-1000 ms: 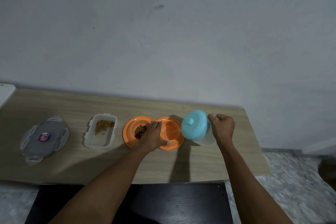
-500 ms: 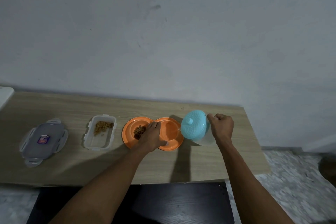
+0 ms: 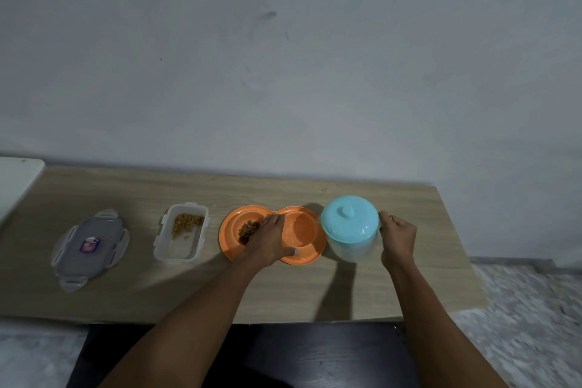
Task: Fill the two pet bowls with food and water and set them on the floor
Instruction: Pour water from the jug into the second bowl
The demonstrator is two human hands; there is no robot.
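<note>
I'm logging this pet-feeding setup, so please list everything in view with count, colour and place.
table: one, light wood, against the wall
double bowl: one, orange, middle of the table
kibble: small heap, brown, in the bowl's left well
food container: one, clear, open, some brown kibble inside, left of the bowl
lid: one, grey with a label, flat on the table's left part
jug: one, clear with a light blue top, right of the bowl
white object: one, white, far left edge, cut off
floor: pale, mottled, lower right
left hand: one, holds the bowl's middle
right hand: one, grips the jug's handle
</note>
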